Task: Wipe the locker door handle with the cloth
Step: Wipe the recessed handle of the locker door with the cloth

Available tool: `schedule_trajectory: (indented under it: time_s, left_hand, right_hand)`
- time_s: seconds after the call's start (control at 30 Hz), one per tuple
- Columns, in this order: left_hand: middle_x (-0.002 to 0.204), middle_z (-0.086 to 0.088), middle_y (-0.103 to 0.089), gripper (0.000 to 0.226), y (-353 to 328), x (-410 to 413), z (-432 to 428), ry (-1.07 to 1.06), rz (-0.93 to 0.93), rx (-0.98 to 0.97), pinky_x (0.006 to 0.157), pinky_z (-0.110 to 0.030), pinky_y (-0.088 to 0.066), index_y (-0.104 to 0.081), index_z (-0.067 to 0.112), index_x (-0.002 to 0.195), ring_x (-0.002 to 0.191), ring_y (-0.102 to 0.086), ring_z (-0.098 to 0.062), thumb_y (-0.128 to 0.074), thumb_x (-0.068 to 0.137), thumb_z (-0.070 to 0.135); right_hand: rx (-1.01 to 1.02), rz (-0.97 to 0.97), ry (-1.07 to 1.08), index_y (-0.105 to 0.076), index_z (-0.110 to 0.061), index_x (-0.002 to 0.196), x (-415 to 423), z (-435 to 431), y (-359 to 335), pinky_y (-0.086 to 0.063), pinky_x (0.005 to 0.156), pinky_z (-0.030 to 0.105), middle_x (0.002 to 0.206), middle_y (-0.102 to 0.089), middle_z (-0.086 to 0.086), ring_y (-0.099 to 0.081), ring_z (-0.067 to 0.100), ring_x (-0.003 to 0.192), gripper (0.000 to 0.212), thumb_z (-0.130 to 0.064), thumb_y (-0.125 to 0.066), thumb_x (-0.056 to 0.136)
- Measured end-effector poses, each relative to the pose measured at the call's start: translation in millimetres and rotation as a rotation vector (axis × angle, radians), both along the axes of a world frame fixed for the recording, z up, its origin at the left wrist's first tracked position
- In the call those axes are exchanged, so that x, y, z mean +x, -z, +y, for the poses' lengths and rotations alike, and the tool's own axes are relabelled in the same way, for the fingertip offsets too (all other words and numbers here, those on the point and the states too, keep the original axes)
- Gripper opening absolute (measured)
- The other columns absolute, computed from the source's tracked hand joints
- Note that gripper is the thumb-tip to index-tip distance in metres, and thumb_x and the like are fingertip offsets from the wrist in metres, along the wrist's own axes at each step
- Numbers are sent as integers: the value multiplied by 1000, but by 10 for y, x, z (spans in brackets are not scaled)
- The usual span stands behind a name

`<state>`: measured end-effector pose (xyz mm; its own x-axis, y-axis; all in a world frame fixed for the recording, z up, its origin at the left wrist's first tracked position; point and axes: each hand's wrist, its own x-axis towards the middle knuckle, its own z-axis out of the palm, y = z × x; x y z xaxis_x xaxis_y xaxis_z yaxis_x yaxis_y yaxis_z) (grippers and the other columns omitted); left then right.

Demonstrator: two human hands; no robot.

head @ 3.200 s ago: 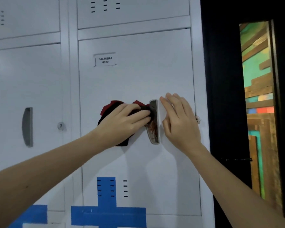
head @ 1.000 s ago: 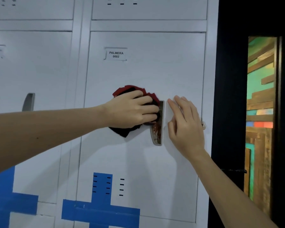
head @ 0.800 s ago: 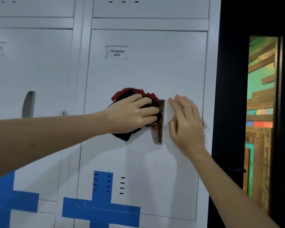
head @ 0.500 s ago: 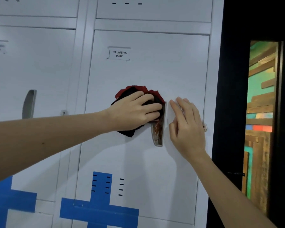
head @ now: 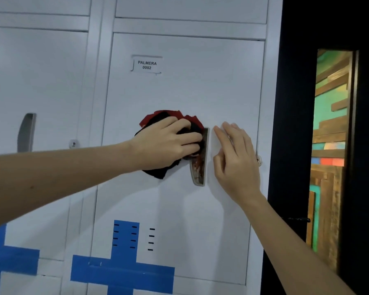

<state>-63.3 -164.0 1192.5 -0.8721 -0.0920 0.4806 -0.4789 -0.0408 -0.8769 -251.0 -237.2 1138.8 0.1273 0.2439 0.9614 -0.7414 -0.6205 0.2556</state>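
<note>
A white locker door [head: 179, 92] labelled PALMERA 0002 has a recessed metal handle [head: 199, 171] near its right edge. My left hand [head: 166, 143] grips a bunched red and black cloth [head: 158, 117] and presses it against the upper part of the handle; only the handle's lower half shows. My right hand [head: 235, 158] lies flat on the door just right of the handle, fingers straight and pointing up.
A second locker with its own handle [head: 26, 133] and a keyhole [head: 73, 143] stands to the left. Blue cross markings [head: 124, 271] run along the lower doors. A dark frame [head: 294, 124] borders the locker on the right, with coloured wooden panelling [head: 330, 145] behind it.
My left hand with the cloth has shifted slightly up and down over the top of the handle. My right hand has stayed flat on the door.
</note>
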Motion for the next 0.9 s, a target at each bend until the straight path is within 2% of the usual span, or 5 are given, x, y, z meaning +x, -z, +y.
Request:
schedule_trajectory:
  time_s: [0.17, 0.37, 0.53, 0.7, 0.9]
  left_hand:
    - [108, 0, -66, 31, 352, 24, 25, 2, 18, 138, 78, -37, -42, -71, 16, 97, 95, -52, -27, -41, 87, 11]
    - [107, 1, -66, 27, 21, -20, -21, 7, 58, -5, 73, -38, -46, -70, 14, 93, 91, -56, -28, -44, 89, 8]
    - [105, 0, -67, 32, 376, 3, 3, 24, 42, 112, 77, -36, -40, -71, 15, 95, 94, -48, -25, -40, 87, 9]
    - [105, 1, -67, 32, 53, -14, -16, -5, 35, 8, 73, -37, -46, -71, 15, 92, 89, -59, -28, -39, 91, 7]
    - [105, 1, -66, 31, 394, 5, -14, 27, 45, 108, 76, -36, -43, -71, 15, 95, 95, -47, -25, -41, 88, 10]
  right_hand:
    - [-5, -13, -4, -57, 3, 123, 17, 5, 7, -42, 100, 48, 124, -56, 19, -43, 29, 121, 46, -3, -36, 82]
    - [11, -10, -5, -55, 3, 124, 17, 15, 12, -40, 102, 47, 125, -56, 19, -41, 28, 123, 46, -4, -37, 83]
    - [10, -10, -3, -56, 3, 124, 19, 11, 10, -41, 102, 47, 125, -56, 19, -42, 29, 122, 47, -3, -36, 82]
    - [6, -4, 0, -55, 3, 124, 5, 12, 12, -39, 103, 47, 125, -55, 19, -41, 28, 123, 45, -5, -36, 84]
    - [-2, -15, -16, -56, 3, 123, 22, 2, 16, -41, 102, 47, 124, -56, 19, -41, 29, 122, 45, -3, -36, 83]
